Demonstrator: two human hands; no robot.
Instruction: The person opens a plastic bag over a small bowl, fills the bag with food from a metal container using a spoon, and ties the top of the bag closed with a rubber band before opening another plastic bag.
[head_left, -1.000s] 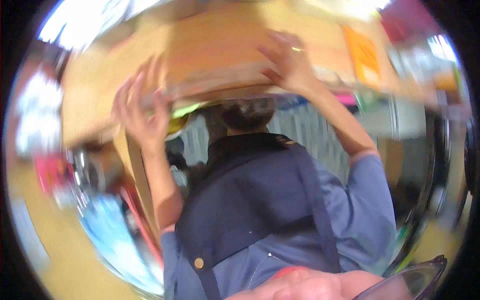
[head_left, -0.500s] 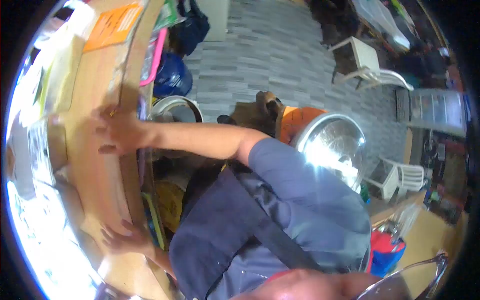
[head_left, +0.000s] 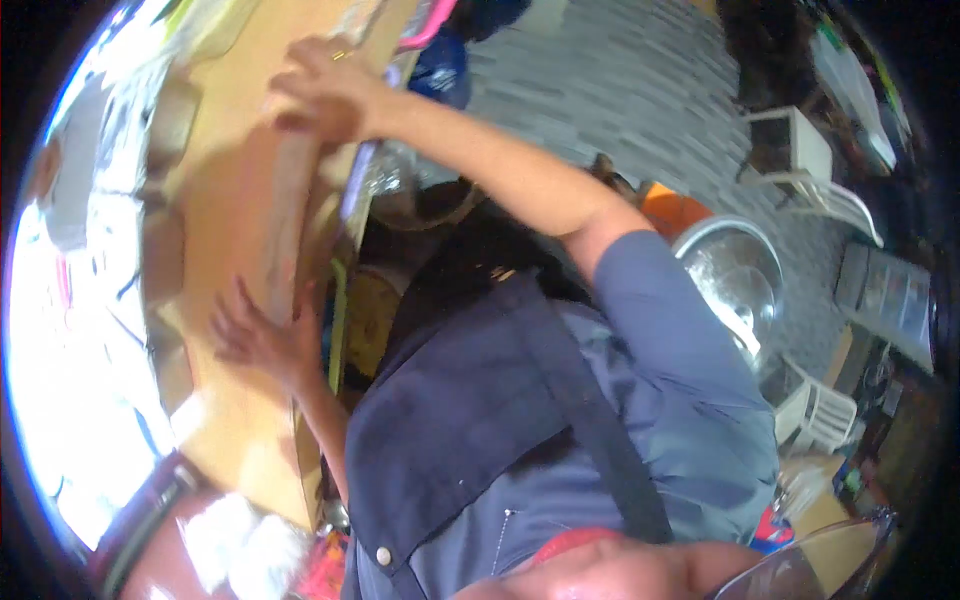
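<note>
A light-brown tabletop (head_left: 225, 235) runs along my left side, with a worn, paler strip along its near edge. My right hand (head_left: 335, 95), a ring on one finger, rests at that edge towards the top of the view. Its fingers are apart, and I see nothing in them. Lower down, my left hand (head_left: 265, 335) lies at the same edge, fingers spread, also holding nothing visible. Blur hides how firmly either hand presses on the surface.
Bright, washed-out packages (head_left: 110, 170) line the table's far side. White crumpled plastic (head_left: 245, 550) lies near the table's lower end. Beside me stand a large shiny metal basin (head_left: 735, 275), white plastic chairs (head_left: 810, 150) and a clear drawer unit (head_left: 890, 290). A blue bag (head_left: 440, 70) sits beyond the table.
My view has swung, so the table and both hands appear higher and further right. The orange sheet on the table has left the view; white plastic shows at the bottom. Both hands remain open.
</note>
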